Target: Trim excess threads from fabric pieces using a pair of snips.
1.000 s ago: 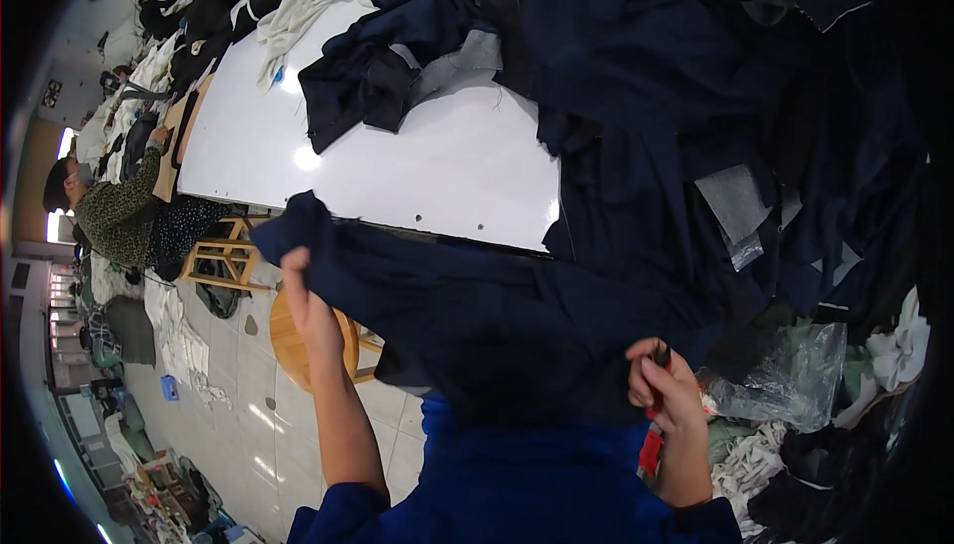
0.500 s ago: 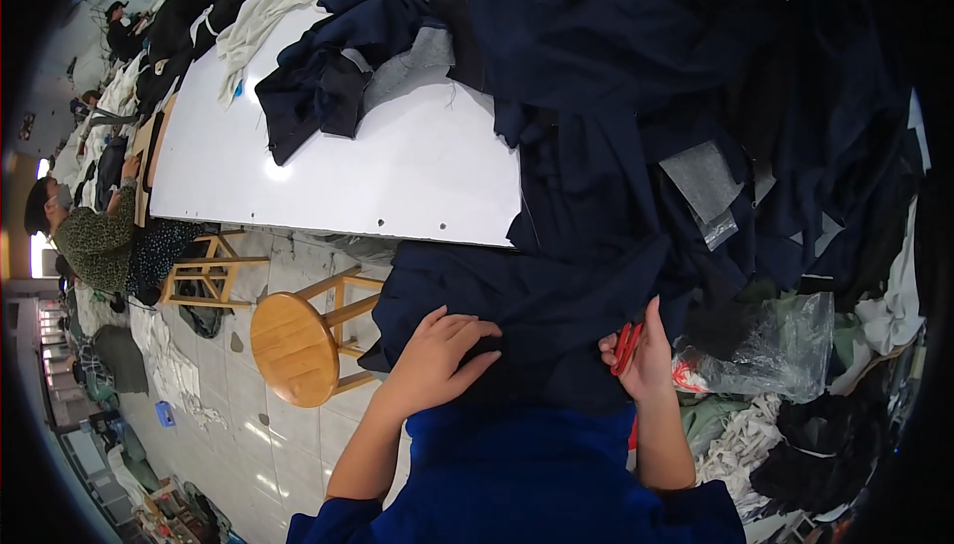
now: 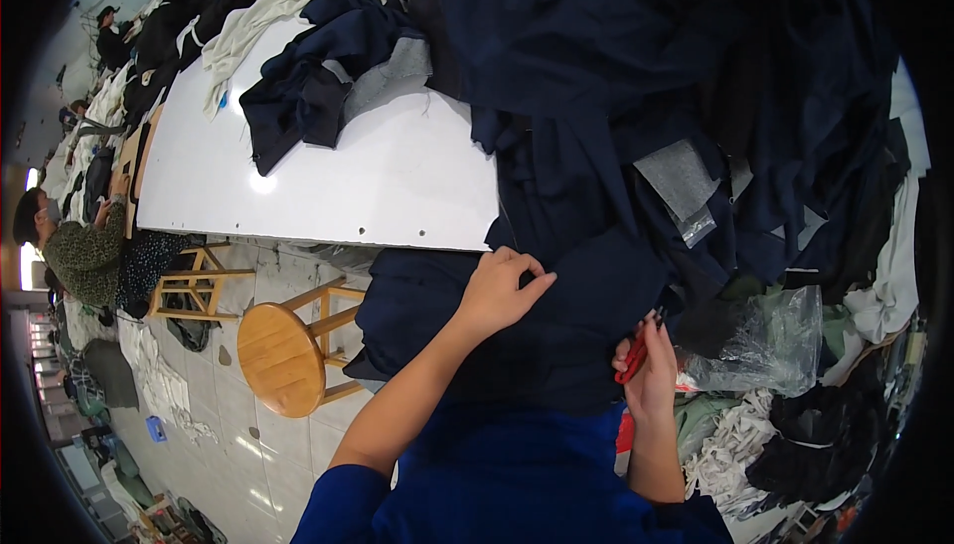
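Observation:
Navy cloth (image 3: 586, 276) lies across my lap and runs up toward the table edge. My left hand (image 3: 502, 296) is on it near the table corner, with its thumb and fingertips drawn together at the cloth. Any small fold between them is hard to make out. In my right hand (image 3: 653, 380), at the right edge of the cloth, is a pair of red-handled scissors (image 3: 632, 357). Their dark tips point up and away from me, apart from my left hand. My right fingers are wrapped round the handles.
A white table (image 3: 328, 186) carries a bunched navy piece (image 3: 328, 67) and a large navy pile (image 3: 576, 37). At left stand a round wooden stool (image 3: 281, 360) and a seated person (image 3: 84, 256). A clear plastic bag (image 3: 775, 345) and white scraps (image 3: 735, 450) lie at right.
My left hand has moved up and right over the cloth, and its fingers have closed. The scissors in my right hand have tilted, so their dark tips now show. The whole view has shifted slightly.

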{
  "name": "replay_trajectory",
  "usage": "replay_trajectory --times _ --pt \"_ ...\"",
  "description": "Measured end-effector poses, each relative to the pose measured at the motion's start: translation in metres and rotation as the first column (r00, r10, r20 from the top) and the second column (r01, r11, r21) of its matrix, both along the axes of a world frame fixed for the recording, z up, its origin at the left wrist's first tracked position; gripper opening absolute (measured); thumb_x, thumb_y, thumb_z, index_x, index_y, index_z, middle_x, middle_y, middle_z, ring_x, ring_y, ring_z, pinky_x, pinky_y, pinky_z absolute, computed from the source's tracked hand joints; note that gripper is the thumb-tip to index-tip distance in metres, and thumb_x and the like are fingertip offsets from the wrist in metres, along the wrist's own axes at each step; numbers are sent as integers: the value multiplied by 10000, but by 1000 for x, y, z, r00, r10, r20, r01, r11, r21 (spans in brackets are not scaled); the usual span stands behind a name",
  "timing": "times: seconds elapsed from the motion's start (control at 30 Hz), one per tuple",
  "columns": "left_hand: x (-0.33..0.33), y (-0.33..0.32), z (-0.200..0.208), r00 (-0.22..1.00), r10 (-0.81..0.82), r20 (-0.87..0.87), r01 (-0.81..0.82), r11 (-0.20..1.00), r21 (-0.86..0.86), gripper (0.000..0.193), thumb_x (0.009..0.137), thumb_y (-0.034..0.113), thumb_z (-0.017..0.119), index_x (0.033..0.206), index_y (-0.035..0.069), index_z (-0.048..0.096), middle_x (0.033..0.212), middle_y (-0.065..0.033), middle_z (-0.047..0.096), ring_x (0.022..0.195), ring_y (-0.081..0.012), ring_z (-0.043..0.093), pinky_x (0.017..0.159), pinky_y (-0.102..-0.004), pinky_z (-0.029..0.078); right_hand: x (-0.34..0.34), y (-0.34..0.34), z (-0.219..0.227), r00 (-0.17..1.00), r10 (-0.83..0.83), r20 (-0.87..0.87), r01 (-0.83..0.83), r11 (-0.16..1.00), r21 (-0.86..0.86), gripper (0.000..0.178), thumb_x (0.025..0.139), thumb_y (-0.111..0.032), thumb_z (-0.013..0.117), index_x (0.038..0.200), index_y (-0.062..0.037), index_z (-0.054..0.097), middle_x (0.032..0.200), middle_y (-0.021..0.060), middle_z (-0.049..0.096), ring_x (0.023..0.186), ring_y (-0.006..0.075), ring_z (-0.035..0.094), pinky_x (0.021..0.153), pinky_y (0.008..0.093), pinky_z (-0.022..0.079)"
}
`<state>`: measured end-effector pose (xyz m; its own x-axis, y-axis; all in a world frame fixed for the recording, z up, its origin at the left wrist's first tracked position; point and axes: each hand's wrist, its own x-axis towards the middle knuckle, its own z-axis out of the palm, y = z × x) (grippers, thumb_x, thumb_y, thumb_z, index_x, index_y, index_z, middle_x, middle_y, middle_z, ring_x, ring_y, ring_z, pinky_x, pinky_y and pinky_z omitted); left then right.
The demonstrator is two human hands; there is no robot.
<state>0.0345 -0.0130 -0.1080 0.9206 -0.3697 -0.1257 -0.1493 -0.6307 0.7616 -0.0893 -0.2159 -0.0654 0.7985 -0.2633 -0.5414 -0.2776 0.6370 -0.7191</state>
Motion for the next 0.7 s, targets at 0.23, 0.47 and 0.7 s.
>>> replay_trajectory --times 0.23,0.47,0.7 --pt "-7 -6 -7 926 32 -377 -200 888 -415 180 856 159 627 955 8 622 725 -11 587 610 -43 460 602 -194 407 3 -13 24 988 -63 138 110 924 -366 433 994 -204 341 1384 -18 333 1089 89 544 647 73 467 549 193 364" --pt "-11 -4 11 895 -51 -444 -245 773 -584 224 874 97 603 1074 -4 607 775 38 575 661 -16 455 615 -169 391 15 -1 29 964 224 140 -129 862 -491 459 959 -121 365 1397 -5 294 1045 101 567 658 44 463 584 157 381" --pt "-17 0 41 865 -107 -491 -274 718 -640 253 880 96 605 1115 0 606 821 42 593 716 -11 484 647 -169 401 16 9 29 901 371 225 -248 866 -434 445 896 -9 486 1311 -33 329 1068 141 593 723 51 515 624 169 427"
